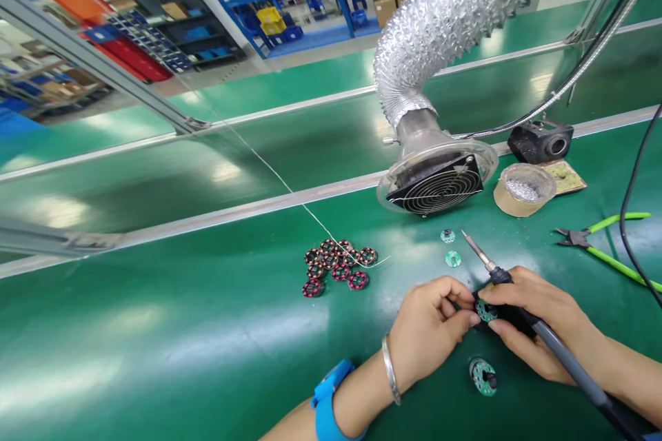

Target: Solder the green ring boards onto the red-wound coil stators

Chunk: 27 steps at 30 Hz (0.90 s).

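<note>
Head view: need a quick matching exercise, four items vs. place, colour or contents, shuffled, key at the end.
Things:
1. Soldering iron
2. Pliers
3. Wound rings
4. Round tub

Place, colour or contents:
A. Clustered on the green table, left of the left hand
B. Holds silvery bits
C. In the right hand, metal tip pointing away from the person
D. Bright green handles

Pairs: 1-C, 2-D, 3-A, 4-B
</note>
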Available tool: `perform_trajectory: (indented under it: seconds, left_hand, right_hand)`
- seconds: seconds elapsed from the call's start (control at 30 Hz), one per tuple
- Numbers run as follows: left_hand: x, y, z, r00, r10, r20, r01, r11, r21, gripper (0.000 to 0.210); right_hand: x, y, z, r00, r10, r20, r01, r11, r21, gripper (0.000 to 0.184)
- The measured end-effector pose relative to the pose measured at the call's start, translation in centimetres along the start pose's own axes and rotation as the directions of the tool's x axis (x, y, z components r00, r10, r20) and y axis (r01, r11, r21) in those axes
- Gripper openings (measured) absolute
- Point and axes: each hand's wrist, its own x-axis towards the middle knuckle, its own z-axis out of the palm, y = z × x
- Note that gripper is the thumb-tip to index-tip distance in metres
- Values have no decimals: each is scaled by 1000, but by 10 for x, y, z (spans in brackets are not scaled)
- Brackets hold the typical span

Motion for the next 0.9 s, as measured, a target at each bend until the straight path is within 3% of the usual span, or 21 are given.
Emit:
perform_trajectory:
  seconds: [0.17,0.27,0.33,0.43,0.5,0.57,0.63,0.7,0.77,0.9]
  left_hand:
    - [-2,-4,-1,999,38,17,-39,998,45,7]
    - [-4,-4,-4,980,198,9,-196,961,193,4]
    - [-5,-5,-6,932,358,45,-355,886,300,9]
    - [-6,-9,-6,804,578,138,-574,695,433,13]
    - [-6,-12,-3,716,681,153,-636,547,544,10]
    - [-6,-13,1,669,728,149,-621,438,651,8]
    - [-5,-13,6,672,722,161,-588,389,709,6]
    - [-2,-12,8,687,707,169,-587,404,702,6]
    - [1,-11,7,715,688,124,-592,503,629,8]
    - [3,-7,-9,826,563,-30,-513,773,374,16]
  right_hand:
    - [-1,3,0,1000,3,24,-2,999,-45,35]
    - [-1,1,-2,999,30,44,-28,999,-44,35]
    - [-1,0,-2,996,61,58,-59,998,-23,33]
    - [-1,2,-2,996,67,63,-68,998,3,31]
    - [-1,6,-2,998,41,55,-41,999,11,29]
    - [0,10,-3,999,12,52,-13,1000,25,29]
    - [0,13,-5,998,-2,62,0,999,45,30]
    - [1,15,-9,994,14,107,-20,998,59,33]
    - [1,16,-13,988,40,152,-50,997,63,36]
    - [-1,19,-14,987,43,154,-54,996,68,42]
